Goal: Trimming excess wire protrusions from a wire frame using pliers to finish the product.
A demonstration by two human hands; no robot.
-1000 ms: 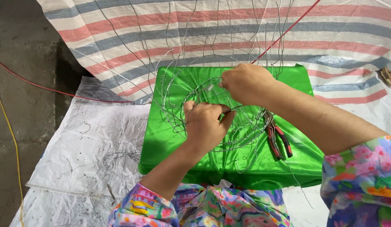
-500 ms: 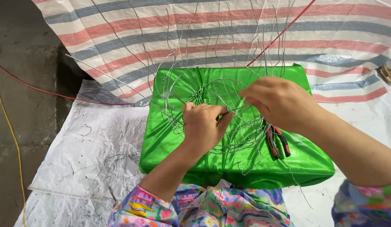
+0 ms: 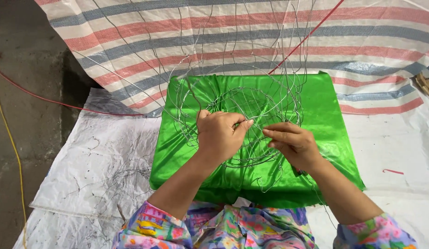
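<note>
On green cushion (image 3: 325, 115): hands (both pinching) wire frame (image 3: 251, 99)

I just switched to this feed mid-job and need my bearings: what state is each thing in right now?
Left hand: closed on strands of the wire frame.
Right hand: fingers pinched on a wire.
Wire frame: unfinished, loose ends sticking upward, resting on the green cushion.
Green cushion: flat, wrinkled under the frame.
Red cord: slack across the floor.
Wire scraps: scattered on the white sheet.
</note>
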